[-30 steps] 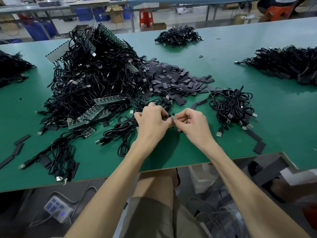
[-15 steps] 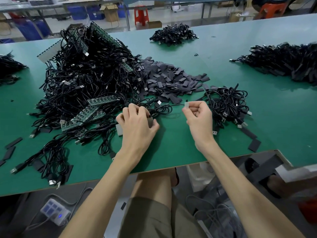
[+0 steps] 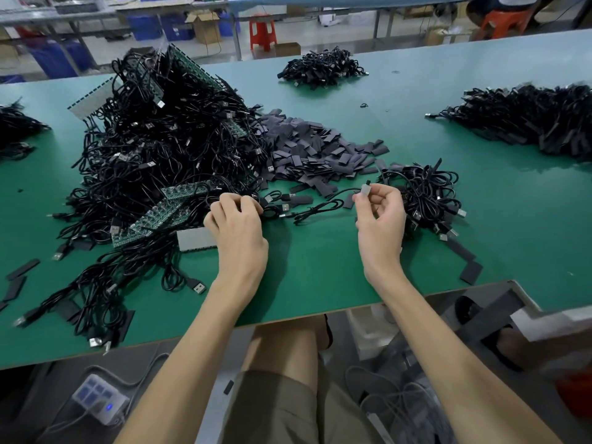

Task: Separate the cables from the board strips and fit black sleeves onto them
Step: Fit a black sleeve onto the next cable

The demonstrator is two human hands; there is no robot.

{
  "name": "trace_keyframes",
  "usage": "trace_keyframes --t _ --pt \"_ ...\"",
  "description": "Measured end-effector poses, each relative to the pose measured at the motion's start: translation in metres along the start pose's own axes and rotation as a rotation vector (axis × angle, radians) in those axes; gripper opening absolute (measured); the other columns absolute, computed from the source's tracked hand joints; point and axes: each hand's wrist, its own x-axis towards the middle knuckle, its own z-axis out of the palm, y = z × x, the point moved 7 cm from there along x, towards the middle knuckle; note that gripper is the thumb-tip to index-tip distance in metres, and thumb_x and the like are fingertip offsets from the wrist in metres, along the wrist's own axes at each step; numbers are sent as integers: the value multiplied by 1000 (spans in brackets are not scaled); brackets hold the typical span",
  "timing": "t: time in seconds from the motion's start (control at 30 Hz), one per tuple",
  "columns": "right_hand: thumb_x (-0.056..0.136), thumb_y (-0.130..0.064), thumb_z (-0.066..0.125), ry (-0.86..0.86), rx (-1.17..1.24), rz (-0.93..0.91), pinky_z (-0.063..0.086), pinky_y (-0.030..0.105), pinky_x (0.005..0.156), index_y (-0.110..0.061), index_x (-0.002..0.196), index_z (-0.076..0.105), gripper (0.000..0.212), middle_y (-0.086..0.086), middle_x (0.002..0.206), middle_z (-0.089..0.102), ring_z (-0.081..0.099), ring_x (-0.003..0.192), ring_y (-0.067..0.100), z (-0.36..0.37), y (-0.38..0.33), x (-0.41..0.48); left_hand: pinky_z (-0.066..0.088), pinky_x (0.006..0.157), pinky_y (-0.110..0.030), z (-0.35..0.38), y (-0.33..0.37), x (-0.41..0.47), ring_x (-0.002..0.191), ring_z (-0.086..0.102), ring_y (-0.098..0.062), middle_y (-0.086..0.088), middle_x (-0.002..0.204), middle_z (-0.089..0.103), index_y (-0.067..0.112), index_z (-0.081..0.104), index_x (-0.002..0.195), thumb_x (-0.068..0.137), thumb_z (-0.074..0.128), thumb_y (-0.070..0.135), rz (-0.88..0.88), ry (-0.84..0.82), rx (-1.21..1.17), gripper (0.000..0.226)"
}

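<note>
R hand (image 3: 379,216) sits just front of sleeve pile (image 3: 320,149), thumb + forefinger pinching the pale board end of one cable (image 3: 342,190). L hand (image 3: 238,225) is front-left of pile, fingers curled into tangle (image 3: 160,149); can't tell what it holds. Risk: the trailing cable prob. snags on loops, jerking the end out of the pinch or straining the wire.

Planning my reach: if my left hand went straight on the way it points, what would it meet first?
Likely the loose cables just ahead of the left hand, then the black sleeves.
</note>
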Motion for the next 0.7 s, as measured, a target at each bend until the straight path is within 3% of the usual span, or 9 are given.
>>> trace_keyframes --t 0.13,0.2,0.27,0.33,0.5,0.57,0.63,0.7 --pt "102 -23 64 -50 1 0 54 40 76 -27 102 58 7 0 101 67 66 91 19 5 -1 0 24 100 -41 -2 -4 2 113 37 -33 -14 120 44 8 57 109 69 52 -24 -12 16 -3 51" --pt "101 -23 66 -83 2 -10 55 40 76 -27 100 61 6 1 99 70 68 94 24 7 -1 0 23 101 -38 -4 4 0 115 40 -31 -11 121 47 9 59 112 80 61 -14 50 32 -49 39" --pt "101 -23 67 -116 23 -25 56 34 72 -27 99 64 6 -2 94 71 69 90 20 10 -2 -1 21 100 -31 -6 18 -2 118 45 -27 -7 123 52 12 61 119 92 68 8 146 26 -158 28" --pt "100 -22 69 -142 62 -28 52 26 66 -27 98 67 5 -2 91 72 67 83 15 11 -3 -2 20 105 -28 -3 35 -5 124 46 -23 -4 132 55 15 58 133 99 64 24 237 -43 -263 36" --pt "100 -17 68 -173 106 -42 47 18 61 -29 98 72 13 -6 88 73 63 75 7 10 -4 -2 12 122 -31 15 71 -9 141 38 -21 -3 150 50 16 35 157 105 55 28 342 -252 -371 57" --pt "100 -17 67 -168 114 -54 47 20 62 -29 98 73 14 -6 88 73 61 74 9 9 -6 -2 21 121 -35 18 76 -9 133 45 -25 -6 140 58 14 41 153 106 53 26 343 -255 -387 50" --pt "100 -19 67 -155 109 -62 46 25 65 -28 99 74 12 -7 88 73 60 74 9 8 -6 -1 39 106 -42 17 77 -8 116 55 -29 -9 123 65 10 57 140 106 54 22 317 -221 -447 36" --pt "100 -21 66 -148 96 -64 47 33 69 -26 99 75 10 -8 89 74 59 75 9 8 -6 0 46 90 -41 18 74 -9 99 59 -27 -8 106 67 8 68 121 106 54 21 264 -225 -571 24"
